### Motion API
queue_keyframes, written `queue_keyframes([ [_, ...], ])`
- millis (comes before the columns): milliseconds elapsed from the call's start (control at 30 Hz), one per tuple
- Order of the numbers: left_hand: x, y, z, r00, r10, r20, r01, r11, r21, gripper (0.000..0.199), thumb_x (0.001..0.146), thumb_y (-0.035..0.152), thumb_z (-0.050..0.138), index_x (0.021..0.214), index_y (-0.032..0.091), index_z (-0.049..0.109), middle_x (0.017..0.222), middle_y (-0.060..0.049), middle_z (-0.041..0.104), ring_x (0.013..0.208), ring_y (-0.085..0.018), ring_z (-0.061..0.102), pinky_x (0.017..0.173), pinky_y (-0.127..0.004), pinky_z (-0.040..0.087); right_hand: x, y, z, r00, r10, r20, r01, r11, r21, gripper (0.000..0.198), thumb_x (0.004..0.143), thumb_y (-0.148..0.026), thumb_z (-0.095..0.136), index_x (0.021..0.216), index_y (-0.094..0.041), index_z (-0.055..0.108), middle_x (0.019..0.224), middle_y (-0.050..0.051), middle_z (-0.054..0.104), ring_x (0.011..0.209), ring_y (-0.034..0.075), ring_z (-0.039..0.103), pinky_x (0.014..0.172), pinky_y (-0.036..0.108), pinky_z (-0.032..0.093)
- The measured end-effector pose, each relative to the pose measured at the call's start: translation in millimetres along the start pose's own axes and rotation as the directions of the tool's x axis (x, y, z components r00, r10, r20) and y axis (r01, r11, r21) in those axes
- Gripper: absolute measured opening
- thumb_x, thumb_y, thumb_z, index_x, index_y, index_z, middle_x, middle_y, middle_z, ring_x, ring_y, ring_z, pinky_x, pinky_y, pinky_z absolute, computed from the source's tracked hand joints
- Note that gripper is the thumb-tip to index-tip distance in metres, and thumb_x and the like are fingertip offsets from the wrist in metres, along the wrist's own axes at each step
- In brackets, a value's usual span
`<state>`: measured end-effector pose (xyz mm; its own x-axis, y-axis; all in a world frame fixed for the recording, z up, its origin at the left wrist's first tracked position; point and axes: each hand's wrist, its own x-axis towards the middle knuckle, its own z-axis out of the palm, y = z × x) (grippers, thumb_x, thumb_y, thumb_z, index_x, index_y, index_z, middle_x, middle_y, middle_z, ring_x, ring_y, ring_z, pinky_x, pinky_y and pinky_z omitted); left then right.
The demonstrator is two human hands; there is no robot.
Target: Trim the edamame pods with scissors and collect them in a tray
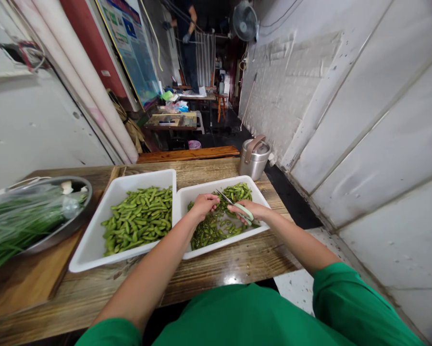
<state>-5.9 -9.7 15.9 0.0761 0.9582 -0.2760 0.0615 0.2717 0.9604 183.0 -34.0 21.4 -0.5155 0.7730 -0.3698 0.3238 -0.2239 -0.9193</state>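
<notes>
My right hand (252, 210) is closed around the pale green handles of a pair of scissors (245, 212). The metal blades point up and left, close to my left fingertips. Fingers pinched together, my left hand (204, 204) is over the right white tray (261, 196); whatever it pinches is too small to make out. Under both hands, green edamame pods (212, 230) lie in this tray, looking wet, with some of the tray's bottom showing. Beside it on the left, a second white tray (79, 262) holds a heap of edamame pods (140, 218).
A metal bowl (89, 192) with bagged green stalks (39, 211) sits on a wooden board (28, 288) at the left. Behind the right tray stands a lidded steel pail (255, 158). Farther back, a person (189, 43) stands on a table near a wall fan (244, 21).
</notes>
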Motion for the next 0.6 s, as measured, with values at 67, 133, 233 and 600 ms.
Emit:
queue_keyframes([
  [67,-0.8,0.3,0.6,0.999,-0.021,0.031,0.021,0.999,-0.026,0.01,0.062,0.014,0.064,0.07,0.009,0.058,0.044,0.003,0.049,0.035,-0.003,0.038,0.036,-0.015,0.028,-0.9,-0.1,-0.2,1.0,-0.009,-0.01,0.009,1.0,-0.018,0.04,0.071,-0.053,0.055,0.066,-0.014,0.046,0.044,-0.005,0.044,0.03,0.005,0.038,0.027,0.017,0.033],
  [133,-0.7,0.6,0.2,0.997,-0.055,0.062,0.059,0.996,-0.073,0.01,0.062,0.013,0.064,0.068,0.01,0.056,0.045,0.003,0.05,0.035,-0.003,0.04,0.036,-0.015,0.029,-2.1,-0.5,-0.8,1.0,-0.009,-0.013,0.008,0.999,-0.038,0.04,0.07,-0.052,0.057,0.063,-0.014,0.046,0.041,-0.005,0.043,0.029,0.005,0.037,0.026,0.017,0.031],
  [233,1.6,1.3,-2.4,0.989,-0.114,0.093,0.132,0.967,-0.216,0.013,0.063,0.01,0.064,0.067,0.012,0.052,0.05,0.001,0.053,0.042,-0.006,0.049,0.039,-0.015,0.035,-3.6,-2.1,-1.1,1.0,-0.007,-0.01,0.007,0.998,-0.055,0.041,0.069,-0.051,0.059,0.058,-0.015,0.042,0.038,-0.005,0.04,0.028,0.006,0.037,0.025,0.017,0.03],
  [600,5.6,5.4,-10.2,0.983,-0.184,0.014,0.169,0.868,-0.467,0.014,0.067,0.004,0.061,0.066,0.011,0.049,0.061,-0.003,0.059,0.055,-0.008,0.058,0.05,-0.016,0.048,-2.7,-6.8,4.2,0.996,0.023,0.09,-0.03,0.997,0.072,0.041,0.077,-0.054,0.046,0.082,-0.013,0.048,0.05,-0.004,0.048,0.035,0.007,0.044,0.031,0.018,0.037],
])
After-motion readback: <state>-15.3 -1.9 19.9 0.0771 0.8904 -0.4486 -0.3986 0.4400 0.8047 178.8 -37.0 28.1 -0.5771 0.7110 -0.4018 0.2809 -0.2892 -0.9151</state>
